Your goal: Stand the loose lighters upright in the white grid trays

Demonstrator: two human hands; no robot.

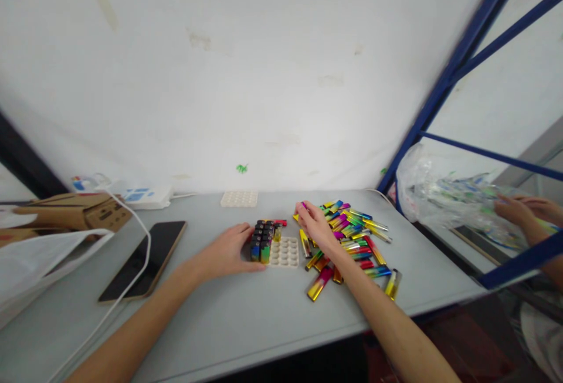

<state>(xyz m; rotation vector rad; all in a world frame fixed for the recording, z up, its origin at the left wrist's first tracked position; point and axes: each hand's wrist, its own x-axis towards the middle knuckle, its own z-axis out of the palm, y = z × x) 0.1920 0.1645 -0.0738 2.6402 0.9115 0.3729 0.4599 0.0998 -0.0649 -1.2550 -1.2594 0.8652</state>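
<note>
A white tray with round holes [285,252] lies mid-table, its left part filled with several upright lighters [264,238]. My left hand [229,252] rests against the tray's left side, fingers curled round the standing lighters. To the right sprawls a pile of multicoloured lighters [356,236]. My right hand [314,226] reaches over the pile's left edge, its fingers pinched on a lighter with a pink tip [303,206].
A second white tray [238,198] lies near the wall. A dark phone [147,260] with a white cable, a cardboard box [79,210] and a power strip [145,195] sit left. Another person's hands [523,213] handle a plastic bag [440,195] beyond the blue frame [444,84].
</note>
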